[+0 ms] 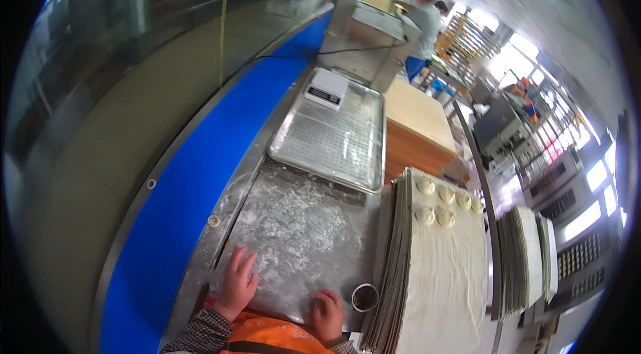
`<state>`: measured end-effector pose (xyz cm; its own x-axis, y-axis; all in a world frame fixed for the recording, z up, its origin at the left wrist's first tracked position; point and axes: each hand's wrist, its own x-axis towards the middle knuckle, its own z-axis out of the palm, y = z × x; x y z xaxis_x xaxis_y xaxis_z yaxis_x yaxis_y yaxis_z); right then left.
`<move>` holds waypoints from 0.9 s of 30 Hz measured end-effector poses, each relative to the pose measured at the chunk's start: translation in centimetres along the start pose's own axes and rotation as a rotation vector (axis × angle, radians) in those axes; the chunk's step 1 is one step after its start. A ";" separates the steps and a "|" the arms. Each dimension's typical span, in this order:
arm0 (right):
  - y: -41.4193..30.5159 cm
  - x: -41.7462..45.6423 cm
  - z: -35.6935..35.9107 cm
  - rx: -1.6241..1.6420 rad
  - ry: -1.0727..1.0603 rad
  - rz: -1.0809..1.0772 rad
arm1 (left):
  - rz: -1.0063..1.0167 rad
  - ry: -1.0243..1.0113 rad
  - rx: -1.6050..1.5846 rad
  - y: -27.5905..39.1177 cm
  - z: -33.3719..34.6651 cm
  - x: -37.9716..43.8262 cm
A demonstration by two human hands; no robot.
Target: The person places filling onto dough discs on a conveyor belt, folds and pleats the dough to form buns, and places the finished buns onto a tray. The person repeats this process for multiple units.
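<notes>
My left hand (237, 284) is over the near left part of a flour-dusted metal worktop (295, 229), its fingers apart and nothing in them. At the worktop's near edge is my right hand (329, 314), fingers loosely curled; its palm side is hidden. A small round cup (365, 298) with dark brown contents stands just right of that hand. Farther right is a stack of trays (393, 254), topped by a pale cloth (445, 279). Several pleated dough buns (446, 218) sit on the cloth's far end.
Beyond the floured patch lies a perforated metal tray (340, 138) with a white digital scale (327, 88) on its far left corner. A blue conveyor belt (200, 168) runs along the left. Farther back are a wooden board (418, 111) and a person (423, 28) beside a machine.
</notes>
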<state>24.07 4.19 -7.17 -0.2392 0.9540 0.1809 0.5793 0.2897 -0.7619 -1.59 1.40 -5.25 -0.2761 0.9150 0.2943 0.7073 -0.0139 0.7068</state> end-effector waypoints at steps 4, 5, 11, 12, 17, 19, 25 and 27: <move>-0.7 -0.1 -0.2 -0.030 0.014 -0.026 | 0.121 0.037 0.115 -1.3 0.5 -1.8; -0.9 -0.1 -0.2 -0.033 0.023 -0.019 | 0.133 0.034 0.118 -1.5 0.5 -1.9; 0.5 -0.9 0.5 -0.152 -0.052 -0.141 | 0.133 0.075 0.082 -2.9 0.7 -2.6; 0.2 -0.9 0.6 -0.143 -0.070 -0.132 | 0.128 0.112 0.051 -3.3 0.9 -2.6; 1.1 -0.4 1.5 -0.073 -0.164 0.001 | 0.070 0.116 -0.027 -3.9 1.0 -2.9; -2.7 0.1 2.1 0.192 -0.127 0.210 | 0.065 0.141 -0.080 -3.7 0.7 -2.7; -2.9 1.7 3.6 -0.220 -0.138 -0.157 | 0.056 0.145 -0.124 -4.1 0.4 -2.8; -2.8 2.0 3.9 -0.239 -0.135 -0.190 | 0.061 0.130 -0.143 -4.2 0.3 -2.9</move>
<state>18.95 4.96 -7.10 -0.4529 0.8666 0.2094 0.6769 0.4871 -0.5518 -3.54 -1.08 -9.30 -0.3238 0.8512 0.4130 0.6285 -0.1328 0.7664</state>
